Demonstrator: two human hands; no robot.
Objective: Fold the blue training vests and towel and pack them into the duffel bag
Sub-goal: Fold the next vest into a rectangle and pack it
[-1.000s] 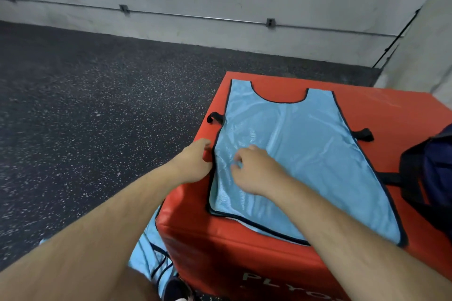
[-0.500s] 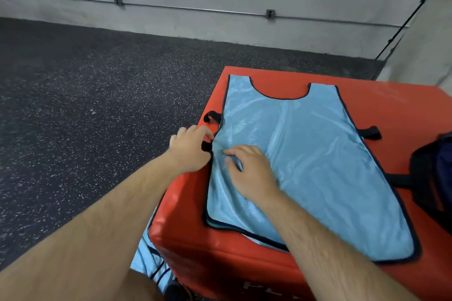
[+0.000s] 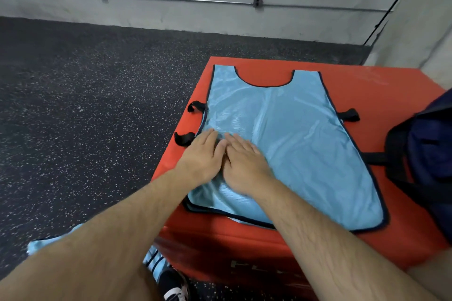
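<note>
A light blue mesh training vest with dark navy trim (image 3: 293, 139) is lying flat on top of a red padded vinyl box (image 3: 391, 90). Its neck scoop is pointing toward 12 o'clock and its hem is reaching the box's near edge at 6 o'clock.

The left hand (image 3: 203, 156) and the right hand (image 3: 244, 161) are resting side by side on the vest's 8 o'clock part. Both are palm down with fingers straight and held together, pressing the fabric flat, and the two hands are touching each other.

A curled black side strap (image 3: 184, 138) is sticking out at the vest's 9 o'clock edge, just beside the left fingertips. A dark navy duffel bag with black webbing handles (image 3: 430, 144) is sitting on the box at the vest's 3 o'clock, just beside it.

More light blue cloth (image 3: 39, 244) is lying on the black speckled rubber floor (image 3: 85, 105) at the box's 8 o'clock, partly hidden behind the left forearm.
</note>
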